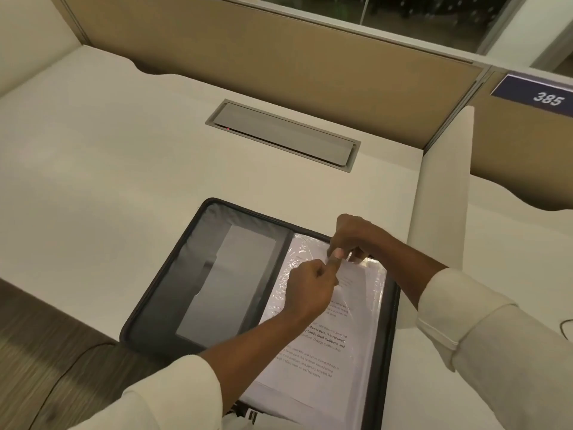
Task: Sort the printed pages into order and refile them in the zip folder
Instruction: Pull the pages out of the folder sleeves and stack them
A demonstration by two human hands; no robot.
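left grip: the left hand [305, 288] is closed to a pinch, thumb and forefinger on the top edge of the clear sleeve [297, 268].
right grip: the right hand [350, 240] is curled, fingertips [339, 252] nipping the same edge just beside the left; whether it holds plastic or paper, i cannot tell.
pages: the printed pages [322, 339] lie stacked in the right half of the open zip folder [161, 305].
folder: flat on the table [124, 169], near its front edge.
doing it well: likely parting the sleeve mouth; spread it gently and slide sheets straight to avoid creasing.
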